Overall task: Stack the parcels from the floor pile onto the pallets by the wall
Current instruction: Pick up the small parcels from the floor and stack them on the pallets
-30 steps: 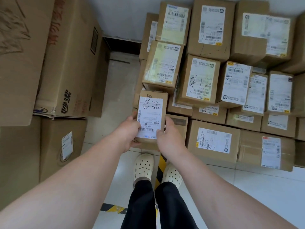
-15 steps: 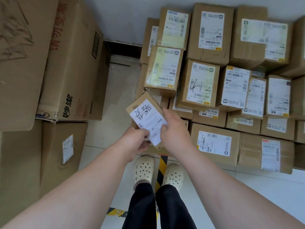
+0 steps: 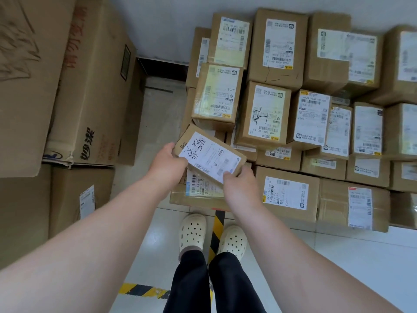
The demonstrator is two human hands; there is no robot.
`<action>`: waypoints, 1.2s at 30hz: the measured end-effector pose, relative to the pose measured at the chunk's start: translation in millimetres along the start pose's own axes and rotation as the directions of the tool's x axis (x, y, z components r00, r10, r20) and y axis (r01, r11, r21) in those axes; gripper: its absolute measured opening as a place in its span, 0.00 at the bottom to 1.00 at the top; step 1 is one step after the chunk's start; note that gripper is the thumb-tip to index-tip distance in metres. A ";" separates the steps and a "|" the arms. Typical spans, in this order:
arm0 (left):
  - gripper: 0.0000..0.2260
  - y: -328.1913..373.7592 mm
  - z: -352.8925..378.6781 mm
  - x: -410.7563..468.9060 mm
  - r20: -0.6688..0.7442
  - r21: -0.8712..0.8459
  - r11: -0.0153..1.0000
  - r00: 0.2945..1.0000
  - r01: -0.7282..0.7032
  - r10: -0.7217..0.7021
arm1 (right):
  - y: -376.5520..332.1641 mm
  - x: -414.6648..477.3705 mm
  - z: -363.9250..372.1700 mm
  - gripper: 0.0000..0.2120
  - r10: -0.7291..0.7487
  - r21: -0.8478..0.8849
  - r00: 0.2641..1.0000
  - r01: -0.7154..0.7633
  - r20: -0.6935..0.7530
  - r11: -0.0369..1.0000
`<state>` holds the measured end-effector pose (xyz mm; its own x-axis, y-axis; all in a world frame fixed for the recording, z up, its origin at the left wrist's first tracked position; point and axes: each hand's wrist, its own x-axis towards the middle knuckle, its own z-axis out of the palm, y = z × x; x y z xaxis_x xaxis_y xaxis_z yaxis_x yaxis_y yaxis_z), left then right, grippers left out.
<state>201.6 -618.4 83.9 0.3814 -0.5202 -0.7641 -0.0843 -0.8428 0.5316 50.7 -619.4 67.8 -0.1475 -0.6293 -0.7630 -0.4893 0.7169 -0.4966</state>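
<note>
Parcel held in both hands above the near-left corner of the stack
It is turned askew, label up, over a flat labelled box in the bottom row; the left hand is curled round its left end and the right hand round its near right corner, so each grip is closed onto cardboard and nothing else is held. A good placing is judged to need the parcel squared to its neighbours, lowered flat onto the box beneath and pushed back against the taller parcels behind, so that no edge overhangs the front. Both grips are best released only once it is seated. The pallet itself cannot be made out
</note>
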 end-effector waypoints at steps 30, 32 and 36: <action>0.36 133.2 -82.6 -246.8 0.328 0.882 0.067 0.709 -0.467 0.624 | -82.0 -206.2 -207.8 0.22 -0.503 -0.724 0.864 0.352 0.007 0.593; 0.36 152.5 -82.7 -271.9 0.376 0.868 -0.005 0.651 -0.497 0.660 | -85.2 -232.5 -228.1 0.21 -0.526 -0.742 0.850 0.328 -0.038 0.584; 0.36 189.1 -84.5 -313.8 0.464 0.820 -0.138 0.503 -0.555 0.729 | -83.9 -285.3 -255.5 0.21 -0.548 -0.731 0.821 0.273 -0.162 0.626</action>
<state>143.7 -602.8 455.0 -0.2965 -0.9404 -0.1666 -0.9550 0.2920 0.0514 -85.8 -576.7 432.8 0.0075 -0.9579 -0.2870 -0.9745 0.0574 -0.2169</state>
